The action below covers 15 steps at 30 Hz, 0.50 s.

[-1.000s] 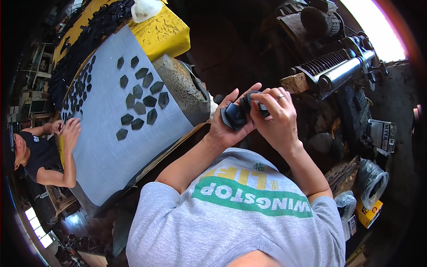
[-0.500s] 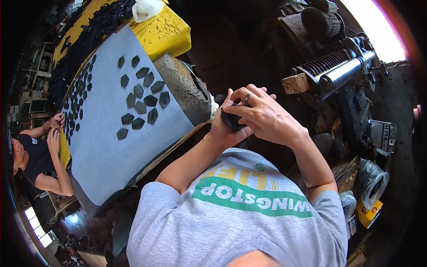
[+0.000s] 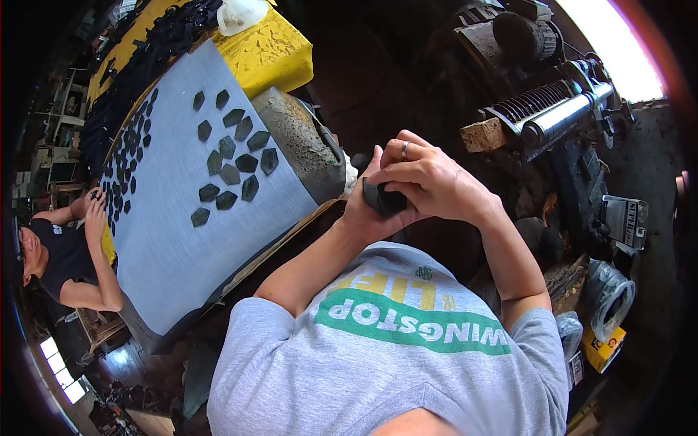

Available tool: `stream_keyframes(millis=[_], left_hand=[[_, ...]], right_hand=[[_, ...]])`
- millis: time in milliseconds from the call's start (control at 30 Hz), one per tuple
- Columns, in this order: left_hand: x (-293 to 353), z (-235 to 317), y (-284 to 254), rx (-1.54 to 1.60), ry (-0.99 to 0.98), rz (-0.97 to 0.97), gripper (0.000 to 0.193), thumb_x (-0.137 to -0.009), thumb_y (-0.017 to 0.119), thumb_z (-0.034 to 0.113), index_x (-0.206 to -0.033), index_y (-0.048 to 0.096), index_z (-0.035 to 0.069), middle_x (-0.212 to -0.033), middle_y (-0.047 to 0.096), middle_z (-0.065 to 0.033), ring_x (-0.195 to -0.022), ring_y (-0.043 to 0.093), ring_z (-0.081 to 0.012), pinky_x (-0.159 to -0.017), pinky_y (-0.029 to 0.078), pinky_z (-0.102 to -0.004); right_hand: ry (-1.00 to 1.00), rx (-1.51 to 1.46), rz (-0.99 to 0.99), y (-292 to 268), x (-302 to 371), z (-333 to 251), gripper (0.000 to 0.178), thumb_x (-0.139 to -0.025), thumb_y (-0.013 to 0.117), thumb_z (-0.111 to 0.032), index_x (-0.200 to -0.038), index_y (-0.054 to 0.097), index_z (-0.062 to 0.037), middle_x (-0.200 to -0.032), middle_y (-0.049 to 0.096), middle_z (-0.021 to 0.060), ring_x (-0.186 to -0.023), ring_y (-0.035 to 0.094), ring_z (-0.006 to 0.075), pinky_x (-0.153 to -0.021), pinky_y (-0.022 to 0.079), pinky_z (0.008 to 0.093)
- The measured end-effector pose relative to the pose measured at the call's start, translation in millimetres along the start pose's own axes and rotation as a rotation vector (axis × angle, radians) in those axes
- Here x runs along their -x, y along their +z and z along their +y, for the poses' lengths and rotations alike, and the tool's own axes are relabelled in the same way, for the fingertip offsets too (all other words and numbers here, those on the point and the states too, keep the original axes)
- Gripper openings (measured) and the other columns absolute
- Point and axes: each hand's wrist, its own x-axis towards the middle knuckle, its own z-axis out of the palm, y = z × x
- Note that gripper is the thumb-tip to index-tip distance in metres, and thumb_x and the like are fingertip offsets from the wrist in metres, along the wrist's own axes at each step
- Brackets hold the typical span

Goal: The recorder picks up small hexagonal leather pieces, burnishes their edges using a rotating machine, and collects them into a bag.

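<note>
A black pentagonal piece (image 3: 382, 200), perhaps several in a stack, lies in the palm of my left hand (image 3: 361, 220). That hand is closed round it, with the thumb along the near-left edge. My right hand (image 3: 447, 180), with a ring on one finger, reaches over from the right. Its bent fingers pinch at the upper right edge of the black piece and hide part of it. To the left, several dark pentagonal pieces (image 3: 229, 174) lie spread out on a pale grey sheet (image 3: 167, 254) that covers a table.
Across the sheet, another person's hands (image 3: 94, 207) handle small dark pieces (image 3: 123, 167). Beyond stands a yellow-covered surface (image 3: 273, 54) with a whitish container (image 3: 240, 16). A machine with metal rollers (image 3: 574, 112) and a brick (image 3: 483, 136) are at right, near a coil in plastic (image 3: 611, 298).
My right fingers have drawn back and curled, so more of the black piece shows in my left palm. The other person's hands have shifted slightly.
</note>
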Motion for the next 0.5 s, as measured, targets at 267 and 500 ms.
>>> stream_keyframes(millis=[267,500], left_hand=[[5,2,9,0.132,-0.049,-0.211,0.059,-0.093,0.023,0.057,-0.125,0.042,0.012,-0.125,0.047,-0.0135,-0.121,0.044,-0.0298,-0.101,0.033,-0.0573],[8,8,13,0.105,-0.059,-0.072,0.063,-0.092,0.03,0.056,-0.132,0.036,0.008,-0.132,0.043,-0.0158,-0.122,0.043,-0.0294,-0.103,0.027,-0.0621]], right_hand=[[-0.054,-0.57,0.058,-18,-4,7,0.019,-0.067,0.066,0.008,-0.082,0.069,-0.0041,-0.078,0.058,0.0068,-0.076,0.056,0.0175,-0.062,0.045,0.0267],[0.027,-0.122,0.438,-30,32,5,0.026,-0.065,0.069,0.006,-0.084,0.072,-0.0116,-0.086,0.062,0.004,-0.083,0.057,0.0201,-0.067,0.049,0.0286]])
